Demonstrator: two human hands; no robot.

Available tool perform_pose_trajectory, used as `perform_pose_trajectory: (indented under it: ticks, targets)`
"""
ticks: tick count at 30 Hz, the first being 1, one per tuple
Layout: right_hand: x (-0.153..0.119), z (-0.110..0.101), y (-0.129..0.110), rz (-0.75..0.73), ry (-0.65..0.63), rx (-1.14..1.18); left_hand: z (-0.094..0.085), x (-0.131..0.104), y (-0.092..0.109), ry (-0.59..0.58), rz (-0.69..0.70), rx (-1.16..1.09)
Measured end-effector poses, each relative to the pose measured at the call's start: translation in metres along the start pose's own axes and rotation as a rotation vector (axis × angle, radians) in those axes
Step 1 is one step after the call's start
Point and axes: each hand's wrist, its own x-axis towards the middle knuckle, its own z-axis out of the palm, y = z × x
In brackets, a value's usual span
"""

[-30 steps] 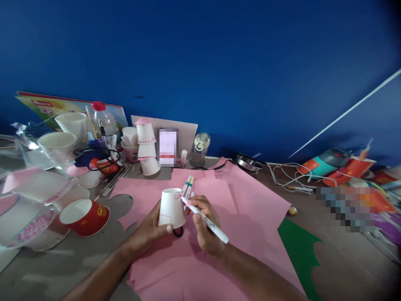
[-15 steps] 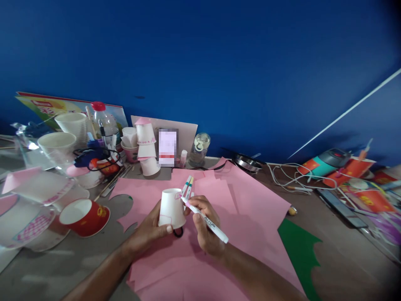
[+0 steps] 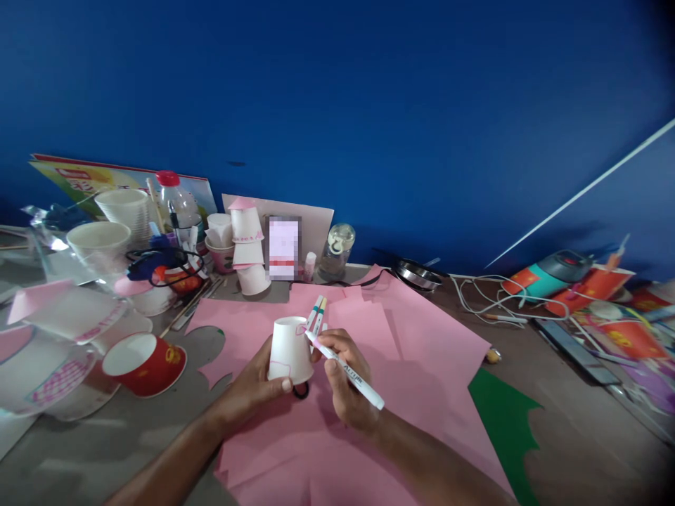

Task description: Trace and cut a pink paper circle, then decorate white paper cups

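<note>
My left hand (image 3: 258, 379) is closed round a white paper cup (image 3: 289, 351) held upside down, its thumb near the rim. Pink lines are drawn on the cup, low on its side and near its upper right. In my right hand (image 3: 351, 383) is a white marker pen (image 3: 354, 376) with a pink band, gripped like a pencil. Its tip touches or nearly touches the cup by the upper pink mark. Behind the cup, more markers (image 3: 319, 313) lie on pink paper (image 3: 363, 414). A small black ring (image 3: 300, 391) shows just below the cup.
To the left are a red paper cup (image 3: 145, 362), decorated white cups (image 3: 68, 372) and a bottle with a red cap (image 3: 176, 200). A phone (image 3: 283, 249) stands behind, near a glass jar (image 3: 338, 249). Green paper (image 3: 503, 422), cables and another phone (image 3: 574, 351) lie right.
Almost nothing differs. The view has shifted very slightly, while both hands keep their hold on the cup and the marker pen.
</note>
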Motion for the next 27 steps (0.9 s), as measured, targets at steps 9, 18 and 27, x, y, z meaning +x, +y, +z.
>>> perform_pose_trajectory:
  ticks: [9, 18, 27]
  targets:
    - [-0.0002, -0.0009, 0.0000, 0.009, -0.009, -0.029, 0.0016, -0.0005, 0.0016, -0.013, -0.011, 0.012]
    - [0.0000, -0.0014, -0.0006, 0.009, -0.010, -0.060, 0.0021, -0.0007, 0.0024, 0.002, -0.012, 0.025]
    - [0.0005, -0.0015, -0.0024, 0.023, -0.021, -0.072, 0.0017, -0.0012, 0.0023, -0.003, -0.013, 0.038]
